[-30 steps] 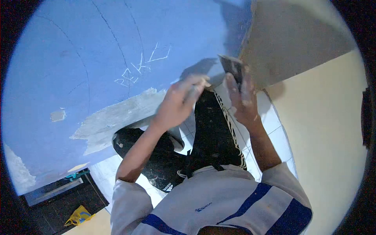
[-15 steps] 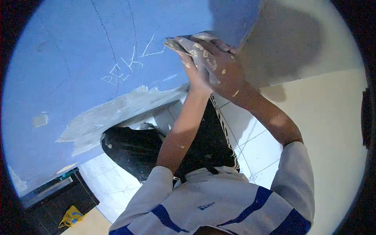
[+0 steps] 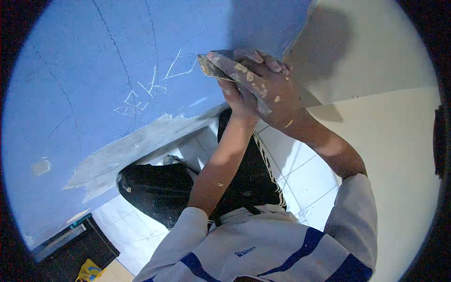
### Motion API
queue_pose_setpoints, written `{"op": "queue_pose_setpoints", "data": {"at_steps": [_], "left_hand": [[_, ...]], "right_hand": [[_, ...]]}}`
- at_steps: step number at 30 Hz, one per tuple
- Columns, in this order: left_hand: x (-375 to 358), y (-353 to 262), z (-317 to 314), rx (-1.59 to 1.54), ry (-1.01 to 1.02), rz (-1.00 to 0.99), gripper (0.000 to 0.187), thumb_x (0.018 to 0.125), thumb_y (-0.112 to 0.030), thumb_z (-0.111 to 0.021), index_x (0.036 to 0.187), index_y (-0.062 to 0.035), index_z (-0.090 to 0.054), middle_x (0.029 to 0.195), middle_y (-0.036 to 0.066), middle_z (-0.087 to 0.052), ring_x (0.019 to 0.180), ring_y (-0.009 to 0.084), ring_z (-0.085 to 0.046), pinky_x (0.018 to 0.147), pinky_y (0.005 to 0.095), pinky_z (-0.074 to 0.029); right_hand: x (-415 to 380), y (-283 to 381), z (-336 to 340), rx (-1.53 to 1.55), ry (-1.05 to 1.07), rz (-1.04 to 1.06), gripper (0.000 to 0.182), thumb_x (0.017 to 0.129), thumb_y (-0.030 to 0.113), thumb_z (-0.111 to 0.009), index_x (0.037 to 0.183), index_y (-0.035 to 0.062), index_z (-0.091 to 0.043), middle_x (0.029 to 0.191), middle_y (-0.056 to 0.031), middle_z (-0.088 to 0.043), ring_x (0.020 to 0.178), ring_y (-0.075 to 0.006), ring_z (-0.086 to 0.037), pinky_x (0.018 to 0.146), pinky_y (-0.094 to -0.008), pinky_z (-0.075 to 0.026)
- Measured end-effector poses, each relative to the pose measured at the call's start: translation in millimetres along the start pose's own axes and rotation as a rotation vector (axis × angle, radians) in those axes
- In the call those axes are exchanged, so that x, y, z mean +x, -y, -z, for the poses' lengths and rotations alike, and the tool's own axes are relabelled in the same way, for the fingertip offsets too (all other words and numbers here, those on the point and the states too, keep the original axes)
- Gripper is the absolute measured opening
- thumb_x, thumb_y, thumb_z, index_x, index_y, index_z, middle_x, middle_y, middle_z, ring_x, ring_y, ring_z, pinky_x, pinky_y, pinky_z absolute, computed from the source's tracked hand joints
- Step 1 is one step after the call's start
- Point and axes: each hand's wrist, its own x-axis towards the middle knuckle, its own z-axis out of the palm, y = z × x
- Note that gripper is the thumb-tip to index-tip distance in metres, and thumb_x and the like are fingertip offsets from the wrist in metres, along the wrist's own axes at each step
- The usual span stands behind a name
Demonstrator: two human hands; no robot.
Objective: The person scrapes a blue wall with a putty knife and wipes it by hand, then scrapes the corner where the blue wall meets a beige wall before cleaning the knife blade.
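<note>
Both of my hands are together at the wall, near the border between blue paint and bare grey plaster. My right hand (image 3: 271, 87), spotted with dried plaster, lies over the top with its fingers closed on a flat scraper (image 3: 211, 68). Its worn, yellowish edge sticks out to the left of the fingers. Beneath it, my left hand (image 3: 239, 101) grips the same tool from below, its fingers mostly hidden. Much of the scraper is covered by the hands. The blue wall (image 3: 183, 28) carries cracks and scratched white letters (image 3: 152, 84) left of the scraper.
A stripped grey patch (image 3: 127, 141) runs along the wall's bottom. My bent leg (image 3: 157, 188) in black trousers rests over white floor tiles (image 3: 124, 221). At lower left stands a dark box-like piece (image 3: 70, 256) with a yellow bag (image 3: 89, 271) near it. A cream surface (image 3: 390, 141) is at right.
My hands and the scraper sit slightly lower in view, with more of the scraper's worn edge showing. The wall has shifted left in view.
</note>
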Motion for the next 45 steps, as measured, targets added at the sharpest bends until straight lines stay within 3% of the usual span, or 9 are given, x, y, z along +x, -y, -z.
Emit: {"op": "queue_pose_setpoints", "data": {"at_steps": [8, 11, 18, 22, 25, 31, 38, 41, 45], "left_hand": [[3.5, 1.8, 3.6, -0.047, 0.077, -0.040, 0.063, 0.088, -0.068, -0.038, 0.106, -0.0090, -0.054, 0.098, 0.013, -0.057, 0.095, 0.0308, -0.056, 0.090, 0.0505, -0.043], [-8.7, -1.3, 9.4, -0.044, -0.080, 0.012, 0.059, 0.088, -0.066, -0.041, 0.109, -0.0130, -0.055, 0.100, 0.009, -0.056, 0.098, 0.0300, -0.055, 0.092, 0.0497, -0.042], [3.2, -9.0, 3.9, -0.074, 0.060, 0.050, 0.034, 0.086, -0.053, -0.058, 0.103, -0.0243, -0.058, 0.098, 0.000, -0.052, 0.100, 0.0278, -0.054, 0.098, 0.0492, -0.038], [8.8, -7.3, 21.4, -0.133, 0.105, 0.034, 0.031, 0.087, -0.052, -0.056, 0.098, -0.0231, -0.060, 0.096, 0.000, -0.052, 0.098, 0.0271, -0.054, 0.096, 0.0497, -0.039], [6.3, -12.2, 2.6, -0.106, 0.052, 0.057, 0.032, 0.088, -0.053, -0.054, 0.096, -0.0225, -0.060, 0.093, 0.000, -0.053, 0.096, 0.0270, -0.054, 0.093, 0.0496, -0.040], [14.9, -35.6, -21.5, -0.294, 0.093, 0.041, 0.041, 0.087, -0.058, -0.052, 0.098, -0.0194, -0.058, 0.093, 0.004, -0.054, 0.097, 0.0287, -0.053, 0.091, 0.0488, -0.041], [-6.4, -24.7, -21.6, -0.080, -0.144, 0.108, 0.031, 0.088, -0.046, -0.058, 0.092, -0.0157, -0.052, 0.096, 0.004, -0.056, 0.097, 0.0250, -0.055, 0.092, 0.0483, -0.042], [-14.9, -25.8, -20.1, -0.119, -0.248, 0.116, 0.021, 0.090, -0.038, -0.057, 0.085, -0.0180, -0.052, 0.095, -0.003, -0.057, 0.092, 0.0174, -0.054, 0.092, 0.0462, -0.042], [-21.6, -18.2, 3.6, -0.184, -0.077, 0.121, 0.017, 0.095, -0.037, -0.048, 0.097, -0.0220, -0.056, 0.098, -0.003, -0.057, 0.095, 0.0187, -0.053, 0.097, 0.0543, -0.034]], "right_hand": [[4.8, -1.1, 3.4, 0.052, 0.028, 0.035, 0.044, 0.084, 0.018, -0.059, 0.127, 0.0181, -0.055, 0.113, -0.0109, -0.061, 0.098, -0.0330, -0.059, 0.075, -0.0417, -0.049], [3.3, 0.8, 2.8, 0.027, 0.066, 0.038, 0.046, 0.082, 0.016, -0.060, 0.128, 0.0176, -0.054, 0.114, -0.0101, -0.060, 0.099, -0.0327, -0.059, 0.075, -0.0417, -0.049], [8.5, 0.7, 11.3, 0.106, 0.092, 0.071, 0.049, 0.081, 0.015, -0.061, 0.129, 0.0163, -0.053, 0.116, -0.0097, -0.060, 0.098, -0.0323, -0.059, 0.076, -0.0423, -0.049], [4.2, -3.4, -1.8, 0.143, 0.032, 0.066, 0.053, 0.086, 0.027, -0.053, 0.137, 0.0270, -0.044, 0.110, -0.0089, -0.059, 0.101, -0.0337, -0.056, 0.081, -0.0467, -0.049], [8.6, 0.0, 3.4, 0.108, 0.019, 0.085, 0.048, 0.080, 0.018, -0.062, 0.127, 0.0163, -0.055, 0.112, -0.0078, -0.061, 0.098, -0.0321, -0.060, 0.078, -0.0411, -0.050], [20.9, 25.1, 3.1, 0.036, 0.104, 0.059, 0.048, 0.084, 0.031, -0.056, 0.131, 0.0224, -0.050, 0.113, -0.0107, -0.059, 0.104, -0.0340, -0.056, 0.084, -0.0469, -0.048], [-4.9, 10.3, 10.0, 0.534, -0.166, 0.047, 0.049, 0.081, 0.017, -0.068, 0.126, 0.0089, -0.052, 0.117, -0.0158, -0.059, 0.096, -0.0343, -0.062, 0.078, -0.0411, -0.052], [-44.4, -2.7, 20.6, 0.343, 0.017, -0.020, 0.041, 0.082, 0.016, -0.068, 0.120, 0.0066, -0.056, 0.115, -0.0148, -0.062, 0.097, -0.0342, -0.062, 0.078, -0.0419, -0.052], [-48.8, -14.9, 18.7, 0.491, 0.128, 0.016, 0.039, 0.081, 0.022, -0.070, 0.117, 0.0099, -0.059, 0.112, -0.0139, -0.063, 0.094, -0.0348, -0.062, 0.077, -0.0434, -0.052]]}}
